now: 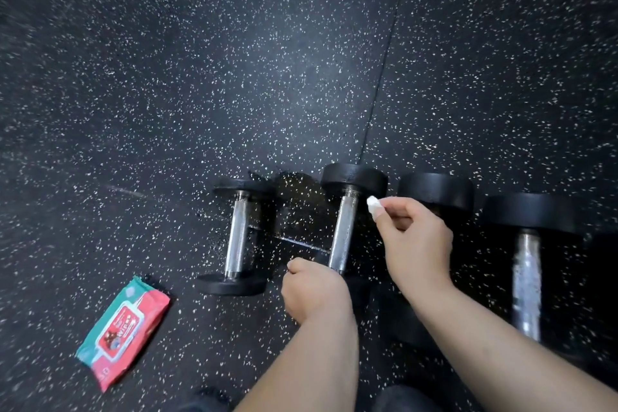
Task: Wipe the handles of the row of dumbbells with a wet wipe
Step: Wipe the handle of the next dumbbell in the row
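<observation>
- Right hand (414, 244): thumb and forefinger pinch a small wad of wipe (372, 204). The wad sits just beside the far end of the handle (344, 231) of the second dumbbell (354, 177); contact unclear. Risk: so small a wad covers little steel, and the knurling may shred it or drag it out of the pinch.
- Left hand (314, 291): fingers curled at the near end of the same handle; cannot tell whether they grip anything. If nothing is steadied, the round dumbbell may roll under a sideways stroke.
- Third dumbbell (434, 191): just behind the pinching fingers, handle hidden under the right forearm. Easy to skip, or to rap knuckles on its head.
- Fourth dumbbell (526, 278) lies well right of the fingers, first dumbbell (237, 234) left of the left hand. One wad probably dries out before the row is done.
- Pack of wipes (123, 331): on the floor (234, 77), well left of both hands; fetching a fresh sheet means letting go of the handle.
- Dark glossy patch (294, 207) left of the pinching fingers, between the first and second dumbbells; wet or not, cannot tell. If wet, a slip hazard.
</observation>
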### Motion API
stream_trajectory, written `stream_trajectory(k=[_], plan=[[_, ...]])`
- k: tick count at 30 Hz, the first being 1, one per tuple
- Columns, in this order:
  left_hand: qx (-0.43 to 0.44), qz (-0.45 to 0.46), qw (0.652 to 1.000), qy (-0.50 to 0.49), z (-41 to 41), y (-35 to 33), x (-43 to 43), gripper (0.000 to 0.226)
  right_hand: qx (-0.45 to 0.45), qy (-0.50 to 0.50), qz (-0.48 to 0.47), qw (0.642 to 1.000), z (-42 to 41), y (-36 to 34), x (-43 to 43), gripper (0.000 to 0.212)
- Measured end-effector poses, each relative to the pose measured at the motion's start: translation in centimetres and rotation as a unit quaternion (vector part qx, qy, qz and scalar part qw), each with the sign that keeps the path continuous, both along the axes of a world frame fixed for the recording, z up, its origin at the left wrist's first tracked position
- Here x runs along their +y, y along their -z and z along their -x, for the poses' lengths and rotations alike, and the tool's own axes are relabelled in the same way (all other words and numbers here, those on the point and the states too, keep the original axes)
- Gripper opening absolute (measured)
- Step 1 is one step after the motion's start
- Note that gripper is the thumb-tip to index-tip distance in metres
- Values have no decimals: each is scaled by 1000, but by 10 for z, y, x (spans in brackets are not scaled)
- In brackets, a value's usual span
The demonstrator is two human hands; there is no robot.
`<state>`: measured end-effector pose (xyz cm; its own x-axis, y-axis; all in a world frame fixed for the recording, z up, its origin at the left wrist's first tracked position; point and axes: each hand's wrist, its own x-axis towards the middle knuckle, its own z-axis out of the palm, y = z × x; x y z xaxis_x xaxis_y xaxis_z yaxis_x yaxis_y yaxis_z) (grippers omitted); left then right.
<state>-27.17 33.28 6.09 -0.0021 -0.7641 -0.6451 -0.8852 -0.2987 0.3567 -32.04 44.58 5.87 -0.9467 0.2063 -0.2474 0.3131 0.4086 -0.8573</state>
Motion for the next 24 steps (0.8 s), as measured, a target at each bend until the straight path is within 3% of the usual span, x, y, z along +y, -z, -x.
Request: stream_trajectory(k=[9,15,20,24], plan=[[22,70,996,-47,0,12,12,47,114,-74,-76,988,7,18,-16,6],[35,80,995,-46,-1,11,15,47,79,-98,-188,974,8,30,-22,15],[32,83,995,-40,-1,9,14,53,48,-173,-210,961,-14,20,-33,41],[29,88,995,-31,0,8,14,54,40,-181,-224,957,-14,21,-36,46]])
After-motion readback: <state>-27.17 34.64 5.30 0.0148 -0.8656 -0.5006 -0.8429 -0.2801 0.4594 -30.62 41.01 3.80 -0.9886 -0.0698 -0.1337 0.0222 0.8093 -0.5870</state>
